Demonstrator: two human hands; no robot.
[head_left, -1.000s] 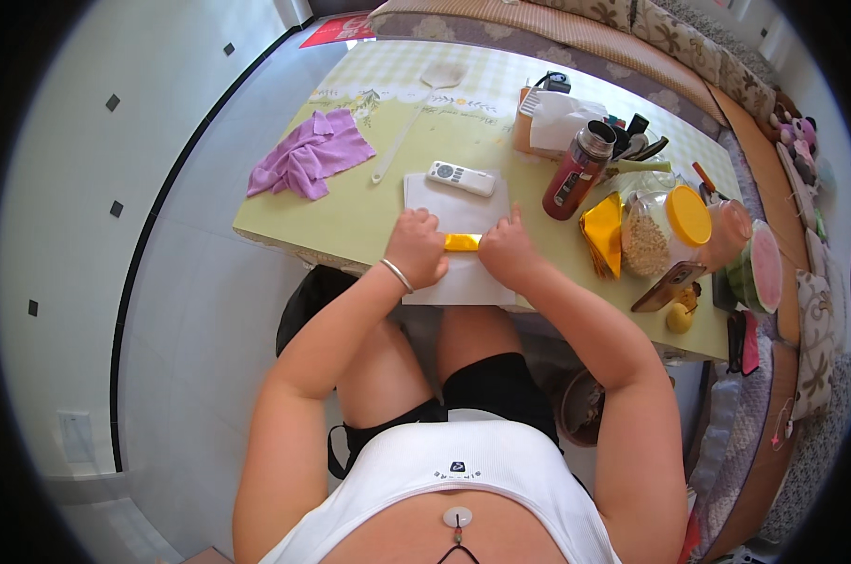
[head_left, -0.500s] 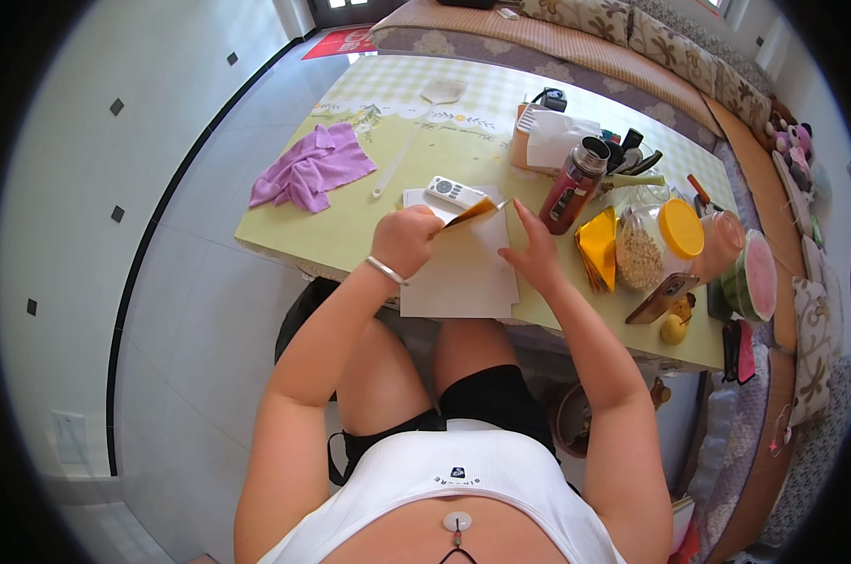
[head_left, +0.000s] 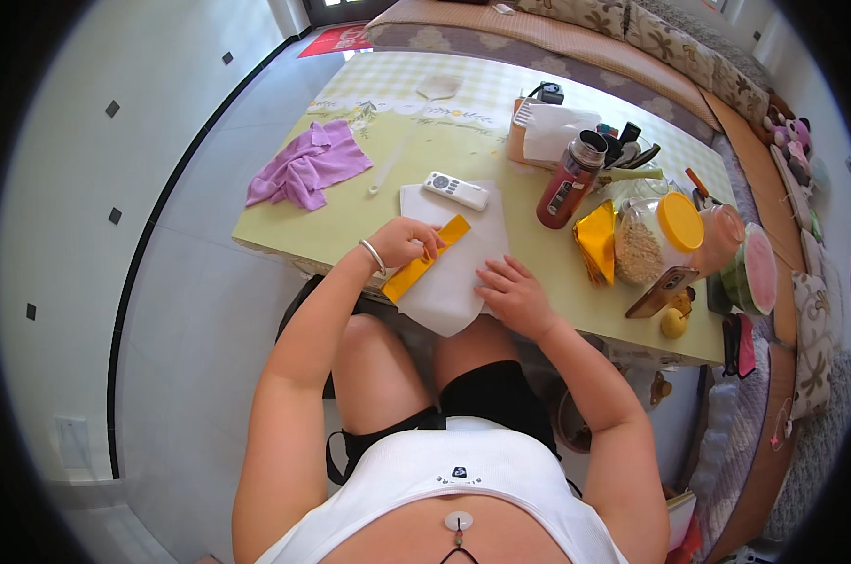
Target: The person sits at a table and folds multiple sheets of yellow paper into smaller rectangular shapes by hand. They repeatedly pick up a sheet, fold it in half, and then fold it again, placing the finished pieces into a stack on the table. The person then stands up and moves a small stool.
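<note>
A folded strip of gold paper [head_left: 449, 234] lies slantwise over a stack of white paper [head_left: 463, 293] at the table's near edge. My left hand [head_left: 408, 242] is closed on the strip near its middle, with the fingertips bent down onto it. Resting on the right side of the white sheets, my right hand [head_left: 515, 293] has its fingers spread and holds nothing. The near corner of the paper droops over the edge toward my lap. On the far end of the stack sits a white remote control [head_left: 455, 190].
A purple cloth [head_left: 312, 164] lies at the left. To the right stand a red thermos [head_left: 569, 183], more gold paper [head_left: 595, 244], a yellow-lidded jar [head_left: 640, 254], a phone [head_left: 662, 291], a yellow fruit [head_left: 673, 323] and a cut watermelon [head_left: 754, 273]. A tissue box [head_left: 516, 141] is farther back.
The gold strip has come down from above the paper and now lies flat and turned. My left hand moved nearer with it; my right hand lowered onto the white sheets, whose near corner now droops.
</note>
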